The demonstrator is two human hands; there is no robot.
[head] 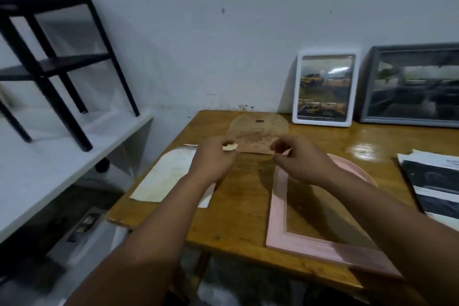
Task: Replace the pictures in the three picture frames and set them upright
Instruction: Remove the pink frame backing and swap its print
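Observation:
An empty pink arched frame [278, 208] lies flat on the wooden table [238, 226]. Its brown arched backing board [258, 131] lies farther back near the wall. A cream arched sheet [164, 179] lies at the table's left edge. My left hand [211, 159] hovers above the table and pinches a small pale piece [229, 147]. My right hand [301, 159] is over the top of the pink frame, thumb and finger pinched on a pale sliver [286, 153]; what it is stays blurred. A white frame [325, 89] and a grey frame [412, 84] stand upright against the wall with pictures in them.
A stack of printed pictures [432, 181] lies at the table's right edge. To the left is a white shelf [49, 169] bearing a black stool [49, 62]. The wall runs close behind the table.

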